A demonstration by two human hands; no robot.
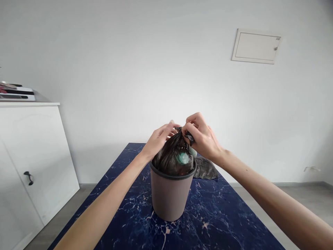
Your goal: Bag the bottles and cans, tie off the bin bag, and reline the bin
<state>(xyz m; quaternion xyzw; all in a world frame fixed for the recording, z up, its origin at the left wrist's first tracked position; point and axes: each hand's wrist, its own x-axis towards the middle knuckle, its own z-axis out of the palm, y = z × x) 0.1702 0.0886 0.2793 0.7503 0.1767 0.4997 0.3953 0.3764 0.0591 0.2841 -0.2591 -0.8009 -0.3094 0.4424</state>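
Blue marbled table (pixel 213 222) by white wall (pixel 130 69); left hand (pixel 157 140), right hand (pixel 203 139) both pinching black bag (pixel 173 156) top.

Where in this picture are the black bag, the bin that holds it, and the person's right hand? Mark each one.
black bag (pixel 170 158): head view, on its gathered side above the rim.
bin (pixel 169 198): head view, on its front wall.
right hand (pixel 204 139): head view, on the back of the hand.
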